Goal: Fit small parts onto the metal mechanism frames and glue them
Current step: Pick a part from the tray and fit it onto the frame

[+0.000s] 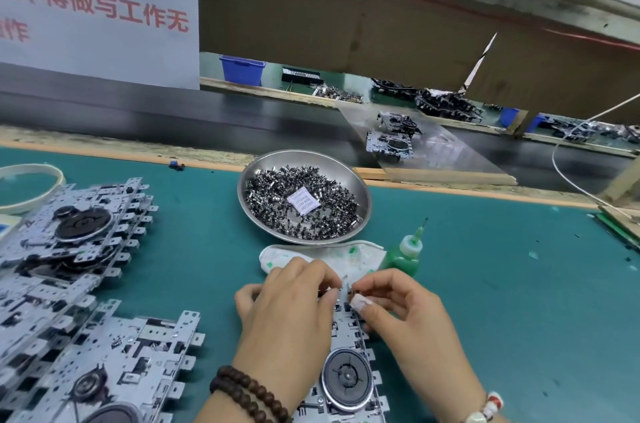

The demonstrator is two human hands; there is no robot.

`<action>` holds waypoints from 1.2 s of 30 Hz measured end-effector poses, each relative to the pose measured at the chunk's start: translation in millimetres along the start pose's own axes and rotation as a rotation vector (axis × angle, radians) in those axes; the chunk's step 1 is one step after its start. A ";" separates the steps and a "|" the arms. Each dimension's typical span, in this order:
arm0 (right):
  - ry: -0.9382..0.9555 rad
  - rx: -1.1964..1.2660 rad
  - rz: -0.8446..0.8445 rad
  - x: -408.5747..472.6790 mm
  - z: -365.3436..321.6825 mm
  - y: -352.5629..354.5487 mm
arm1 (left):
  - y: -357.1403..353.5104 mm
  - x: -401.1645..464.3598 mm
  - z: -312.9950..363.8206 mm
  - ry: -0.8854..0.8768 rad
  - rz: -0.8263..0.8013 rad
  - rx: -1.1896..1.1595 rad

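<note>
Lighting: bright, even, overhead; shadows soft and short under the steel dish [304,197]. Mild glare on dish rim. Wide-angle bending at edges; far conveyor [242,117] and background slightly soft.

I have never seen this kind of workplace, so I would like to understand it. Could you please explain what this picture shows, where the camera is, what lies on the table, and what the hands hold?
There is no robot here. A person works with bare hands, and one camera on their head looks down at a green table.

The left hand steadies a metal mechanism frame. The right hand pinches a small part at the frame's top edge; it is too small to identify.

Behind the hands lie a stained cloth, a green glue bottle and a steel bowl of small dark parts. More frames are stacked on the left.
</note>
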State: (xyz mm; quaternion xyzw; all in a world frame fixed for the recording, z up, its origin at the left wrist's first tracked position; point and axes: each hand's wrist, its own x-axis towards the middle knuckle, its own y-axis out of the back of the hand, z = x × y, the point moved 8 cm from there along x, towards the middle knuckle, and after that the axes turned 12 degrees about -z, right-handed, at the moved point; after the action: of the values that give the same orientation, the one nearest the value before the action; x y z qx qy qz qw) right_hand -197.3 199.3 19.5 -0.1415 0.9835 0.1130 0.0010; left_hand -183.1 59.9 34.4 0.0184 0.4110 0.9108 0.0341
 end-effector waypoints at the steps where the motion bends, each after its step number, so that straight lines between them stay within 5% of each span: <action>1: 0.006 -0.010 -0.001 0.4 -0.9 -0.5 | -0.4 1.0 0.9 0.004 -0.010 -0.001; 18: 0.017 0.087 -0.089 5.7 0.4 -4.3 | -0.5 2.3 2.7 -0.063 -0.007 -0.106; 36: -0.001 -0.140 -0.047 4.4 6.6 -4.2 | -2.6 1.5 1.5 -0.050 -0.056 -0.173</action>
State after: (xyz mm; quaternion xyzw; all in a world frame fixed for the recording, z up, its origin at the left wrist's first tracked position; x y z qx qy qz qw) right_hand -200.5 195.6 12.0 -0.1642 0.9696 0.1813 -0.0060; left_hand -184.4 62.8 33.4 0.0266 0.3304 0.9408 0.0714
